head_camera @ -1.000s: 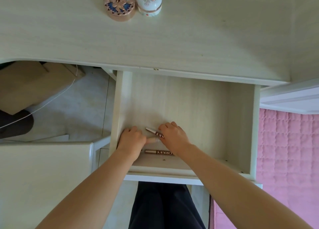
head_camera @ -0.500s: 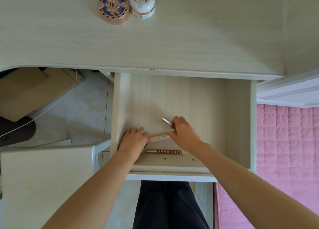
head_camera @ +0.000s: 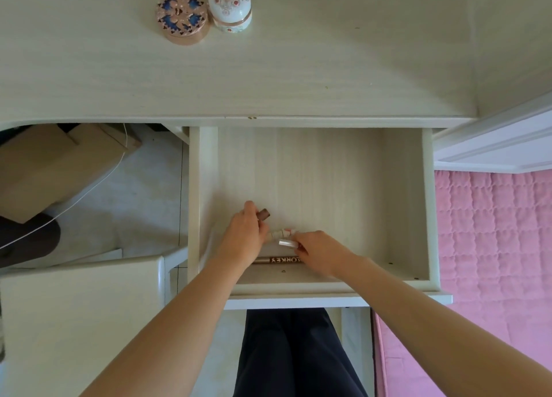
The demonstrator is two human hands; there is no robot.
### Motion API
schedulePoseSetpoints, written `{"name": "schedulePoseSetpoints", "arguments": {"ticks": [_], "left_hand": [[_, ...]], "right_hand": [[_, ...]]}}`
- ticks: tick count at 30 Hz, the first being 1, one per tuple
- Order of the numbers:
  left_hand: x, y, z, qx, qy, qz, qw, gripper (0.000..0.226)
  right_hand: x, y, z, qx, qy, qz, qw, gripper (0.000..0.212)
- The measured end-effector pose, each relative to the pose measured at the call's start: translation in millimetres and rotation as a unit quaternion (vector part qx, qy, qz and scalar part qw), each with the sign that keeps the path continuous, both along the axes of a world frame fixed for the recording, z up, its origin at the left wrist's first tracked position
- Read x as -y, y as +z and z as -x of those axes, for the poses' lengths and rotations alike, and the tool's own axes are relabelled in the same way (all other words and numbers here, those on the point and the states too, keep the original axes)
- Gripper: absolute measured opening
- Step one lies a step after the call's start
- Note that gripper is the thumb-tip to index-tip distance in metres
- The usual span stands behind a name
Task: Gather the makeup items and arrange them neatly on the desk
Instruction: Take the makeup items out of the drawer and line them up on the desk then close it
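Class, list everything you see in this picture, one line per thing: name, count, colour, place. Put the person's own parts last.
desk: 1, pale wood, upper half.
round compact: 1, pink with blue pattern, desk's far edge.
egg-shaped box: 1, white, floral, beside the compact.
drawer: 1, pale wood, pulled open below the desk.
lettered pencil: 1, brown, lying in the drawer's front.
brown-capped stick: 1, gripped by the left hand.
patterned tube: 1, cream, between the hands.
silver-tipped stick: 1, pinched by the right hand.
cardboard box: 1, tan, floor at left.
quilt: 1, pink, right.
left hand: 1, in the drawer.
right hand: 1, in the drawer.
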State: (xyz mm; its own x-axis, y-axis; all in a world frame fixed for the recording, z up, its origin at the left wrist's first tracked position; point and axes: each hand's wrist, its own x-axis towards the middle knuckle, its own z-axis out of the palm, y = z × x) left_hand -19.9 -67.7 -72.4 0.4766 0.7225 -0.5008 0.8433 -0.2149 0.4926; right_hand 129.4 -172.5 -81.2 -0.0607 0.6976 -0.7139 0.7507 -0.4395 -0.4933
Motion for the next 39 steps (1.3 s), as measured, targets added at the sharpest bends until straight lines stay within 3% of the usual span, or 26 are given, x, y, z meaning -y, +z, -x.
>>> {"name": "schedulePoseSetpoints", "arguments": {"ticks": [12,21,32,39], "left_hand": [[1.2,-35.1,-12.2,0.005,-0.049,0.083,0.995,0.044],[-0.5,-34.8,-10.4,-0.031,-0.237,0.032,0.971,0.035],[-9.3,-36.2,-6.8,-0.009,-0.069,0.077,0.995,0.026],[-8.3,-18.7,-10.1,0.054,0.107,0.163,0.979,0.021]], "right_hand": [[0.9,-14.4,11.8,-0.008,0.06,0.021,0.998,0.028],[-2.7,-9.2,9.9,-0.011,0.09,0.013,0.996,0.03],[-5.8,-11.5,11.7,-0.017,0.076,0.107,0.991,0.026],[-10.8,3.1,3.6,-0.037,0.037,0.124,0.991,0.027]]}}
